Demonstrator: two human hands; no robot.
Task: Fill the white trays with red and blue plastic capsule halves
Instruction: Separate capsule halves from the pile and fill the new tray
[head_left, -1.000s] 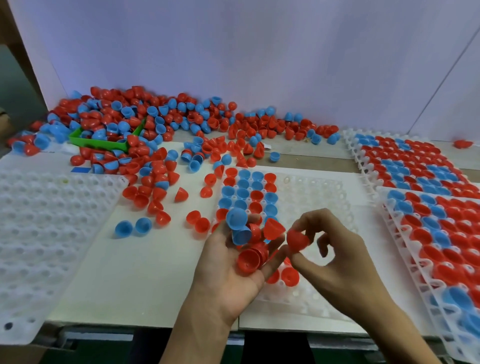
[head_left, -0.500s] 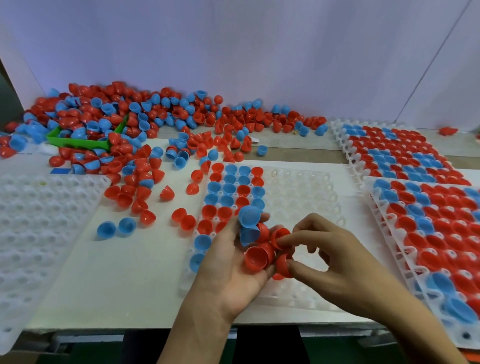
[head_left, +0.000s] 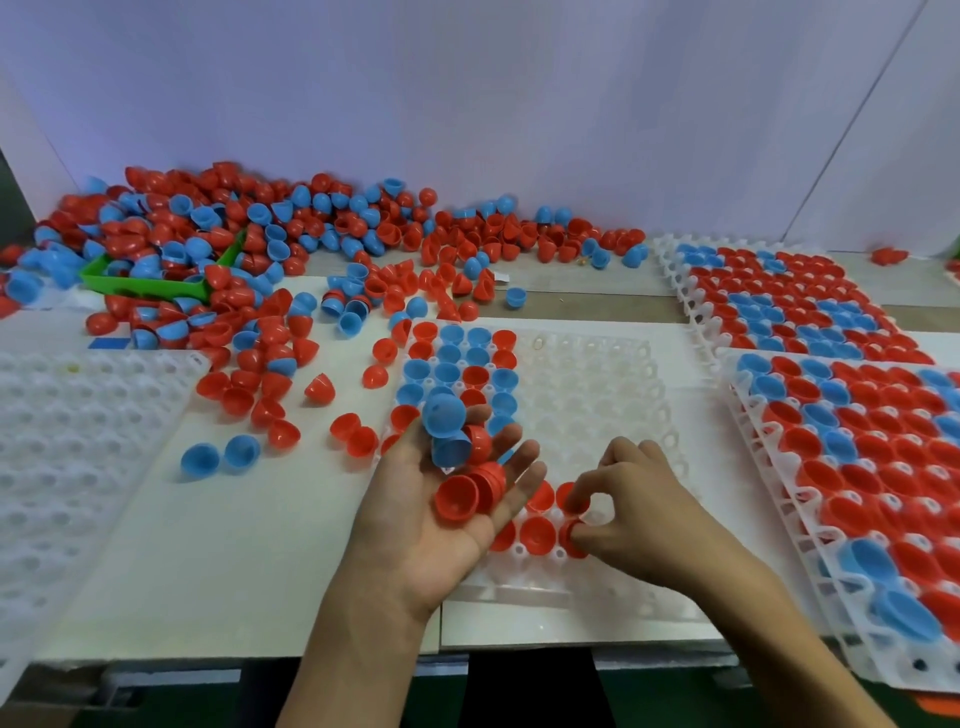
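Landmark: centre tray (head_left: 587, 395), white, lying flat on the table (head_left: 234, 561).

- Left hand (head_left: 441, 514) is held palm-up over the tray's near-left corner. Fingers are nearly straight, loosely cupped; a small stack of halves is carried on them: two blue halves (head_left: 444, 423) toward the fingertips, red halves (head_left: 467, 493) toward the palm, one with its hollow side facing up.
- Right hand (head_left: 628, 514) is lowered onto the tray's near rows. A red half (head_left: 571, 538) is pinched between thumb and forefinger at a pocket just right of the filled ones. Whether it is fully seated cannot be told.
- Tray fill: the left columns at the far end are occupied by mixed red and blue halves; a few red ones are seated in the near rows beside the right hand. Pockets to the right are seen unfilled.
- Behind and left of the tray, a loose pile (head_left: 311, 244) of red and blue halves is spread across the table, partly covering a green bin (head_left: 150, 286). Stray halves are scattered between pile and tray.
- Left of the tray, well apart, an unfilled tray (head_left: 57, 457) is laid.
- Right of the tray, two full trays are set: far one (head_left: 795, 301), near one (head_left: 872, 467), both packed with red and blue.
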